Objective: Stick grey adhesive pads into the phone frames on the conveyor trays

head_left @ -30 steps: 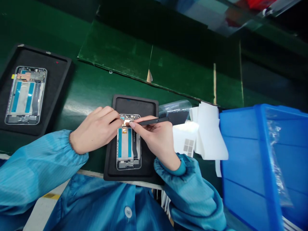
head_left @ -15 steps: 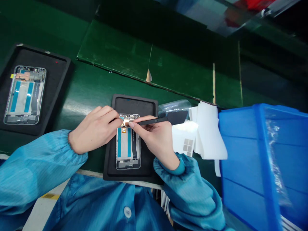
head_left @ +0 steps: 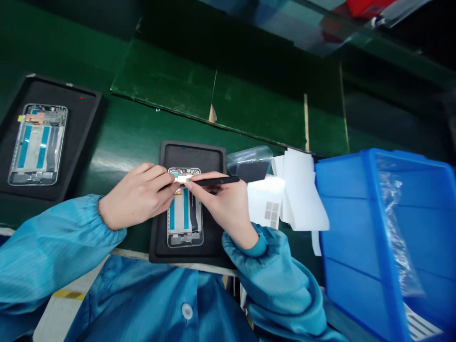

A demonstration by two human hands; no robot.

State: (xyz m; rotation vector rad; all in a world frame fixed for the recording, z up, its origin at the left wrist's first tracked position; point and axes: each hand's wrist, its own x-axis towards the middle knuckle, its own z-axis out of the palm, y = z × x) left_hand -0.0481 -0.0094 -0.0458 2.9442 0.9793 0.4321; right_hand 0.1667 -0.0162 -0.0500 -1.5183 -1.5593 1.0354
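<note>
An opened phone (head_left: 180, 209), its inner side up with two blue strips and a dark ribbon cable, lies in a black foam tray (head_left: 213, 254). My right hand (head_left: 228, 202) is closed around slim black tweezers (head_left: 221, 181), held nearly level, their tip over the bright, shiny upper part of the phone. From the other side, my left hand (head_left: 142, 194) reaches to the same spot, thumb and fingers pinched together at the phone's upper left. Whatever is between those fingertips is hidden. Both hands' fingertips nearly meet.
Another opened phone (head_left: 38, 145) lies in a second black tray (head_left: 80, 123) at the left. Right of the near tray are a clear plastic sheet (head_left: 251, 159), white papers (head_left: 302, 194) and a white sheet with grey squares (head_left: 256, 199). A blue bin (head_left: 351, 223) holds clear plastic bags (head_left: 395, 204).
The whole view has shifted slightly. My left fingertips have moved a little lower on the phone's upper part, and the tweezers' tip stays close beside them.
</note>
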